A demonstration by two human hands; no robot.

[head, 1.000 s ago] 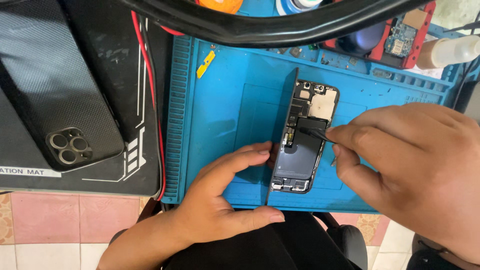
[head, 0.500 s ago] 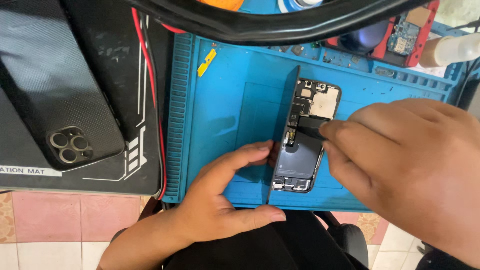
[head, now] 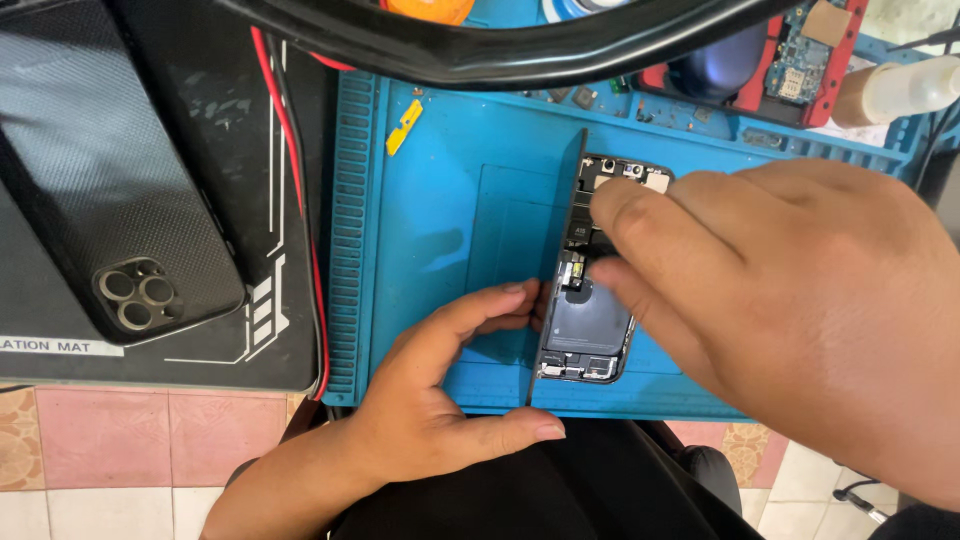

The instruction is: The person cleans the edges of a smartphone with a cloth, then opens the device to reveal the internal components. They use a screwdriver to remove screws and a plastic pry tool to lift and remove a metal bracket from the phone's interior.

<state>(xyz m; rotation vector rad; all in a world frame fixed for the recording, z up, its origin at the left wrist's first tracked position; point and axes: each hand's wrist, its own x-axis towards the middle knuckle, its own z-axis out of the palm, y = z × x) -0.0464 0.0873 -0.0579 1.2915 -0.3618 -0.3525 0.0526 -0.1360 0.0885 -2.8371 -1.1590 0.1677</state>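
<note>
Ideally the left hand (head: 440, 400), fingers spread, steadies the upright screen panel (head: 560, 260) of the opened phone (head: 592, 315) near the blue mat's (head: 450, 220) front edge, while the right hand (head: 790, 310), fingers pressed together inside it, works gently.

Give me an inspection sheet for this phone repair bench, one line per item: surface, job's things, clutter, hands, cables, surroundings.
Surface: blue repair mat beside a black mat.
Job's things: opened phone flat on the blue mat, internals showing; its screen panel stands on edge along the left side.
Clutter: yellow pick, cased phone camera side up, circuit board in a red holder, white bottle.
Hands: left hand props the screen panel; right hand has fingertips on the phone's internals, any tool hidden.
Cables: red and black cables run between the mats.
Surroundings: tiled floor below.
</note>
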